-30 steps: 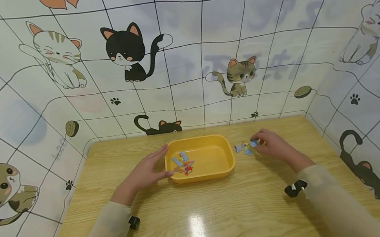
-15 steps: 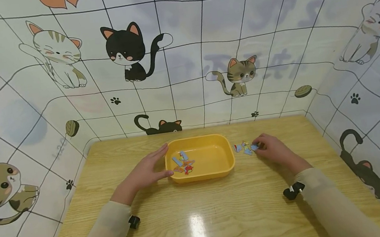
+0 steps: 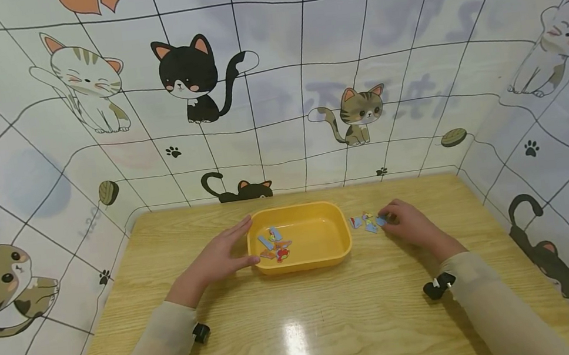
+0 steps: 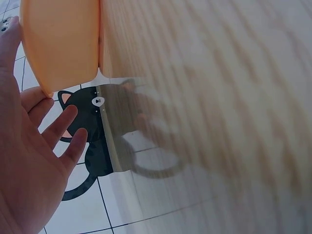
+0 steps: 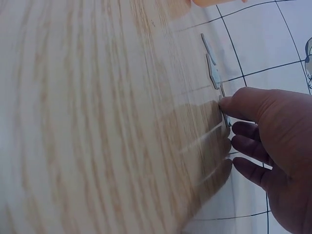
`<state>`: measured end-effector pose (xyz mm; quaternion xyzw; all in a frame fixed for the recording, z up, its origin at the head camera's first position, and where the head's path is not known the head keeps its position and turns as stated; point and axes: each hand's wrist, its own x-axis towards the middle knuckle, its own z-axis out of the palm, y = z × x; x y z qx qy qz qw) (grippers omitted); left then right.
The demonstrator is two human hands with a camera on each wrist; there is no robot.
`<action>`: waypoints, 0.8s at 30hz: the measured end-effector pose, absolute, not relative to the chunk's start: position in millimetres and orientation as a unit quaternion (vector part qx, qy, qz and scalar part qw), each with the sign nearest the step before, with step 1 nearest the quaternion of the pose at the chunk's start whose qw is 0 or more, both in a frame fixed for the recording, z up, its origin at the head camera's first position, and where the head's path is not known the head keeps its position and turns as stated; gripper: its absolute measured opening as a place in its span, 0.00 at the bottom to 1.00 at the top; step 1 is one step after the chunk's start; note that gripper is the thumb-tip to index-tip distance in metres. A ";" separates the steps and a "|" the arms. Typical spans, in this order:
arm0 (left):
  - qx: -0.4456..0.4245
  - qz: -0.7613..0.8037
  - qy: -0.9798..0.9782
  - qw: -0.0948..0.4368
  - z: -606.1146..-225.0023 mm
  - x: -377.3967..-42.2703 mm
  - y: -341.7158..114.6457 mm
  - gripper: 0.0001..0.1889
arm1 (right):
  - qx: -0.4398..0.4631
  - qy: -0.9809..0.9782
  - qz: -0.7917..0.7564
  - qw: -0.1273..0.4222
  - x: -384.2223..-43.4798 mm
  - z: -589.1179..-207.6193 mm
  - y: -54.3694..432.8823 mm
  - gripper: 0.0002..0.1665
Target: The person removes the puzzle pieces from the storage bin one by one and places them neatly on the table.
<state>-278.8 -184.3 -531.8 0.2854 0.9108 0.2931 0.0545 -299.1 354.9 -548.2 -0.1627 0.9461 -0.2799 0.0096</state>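
Note:
A shallow yellow tray [image 3: 318,235] stands near the back of the table. Its left end lies between the thumb and fingers of my left hand [image 3: 222,255], which are spread and fairly straight; in the left wrist view this hand [image 4: 34,146] touches the orange-looking tray wall [image 4: 61,44]. Several colourful puzzle pieces [image 3: 282,253] are in the tray's left half. To the right of the tray, my right hand [image 3: 409,221] pinches a blue puzzle piece [image 3: 381,221] at the table surface. Several other pieces [image 3: 370,227] lie just left of it. The right wrist view shows this hand [image 5: 273,141] beside thin piece edges.
The wooden table [image 3: 313,322] meets a cat-patterned wall covering [image 3: 273,84] at the back and sides. A black wrist device [image 3: 439,286] is on the right sleeve, another [image 3: 200,333] on the left. Light glares on the table's front.
My right hand has moved slightly down and towards me, bringing the blue puzzle piece down beside the others. The left hand and tray have stayed put.

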 end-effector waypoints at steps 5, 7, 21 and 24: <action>0.287 0.296 0.909 0.053 -533.3 -279.8 -184.7 0.55 | -0.157 0.947 -0.281 0.009 -298.8 -548.8 354.8 0.18; 0.288 0.296 0.910 0.052 -534.1 -280.1 -184.8 0.55 | -0.156 0.946 -0.285 0.004 -298.0 -547.4 353.0 0.19; 0.289 0.291 0.911 0.050 -533.2 -280.4 -185.2 0.55 | -0.264 0.911 -0.315 -0.040 -291.8 -495.9 274.7 0.21; 0.289 0.292 0.910 0.051 -533.5 -280.3 -185.2 0.55 | -0.295 0.904 -0.308 -0.023 -292.6 -489.6 254.2 0.21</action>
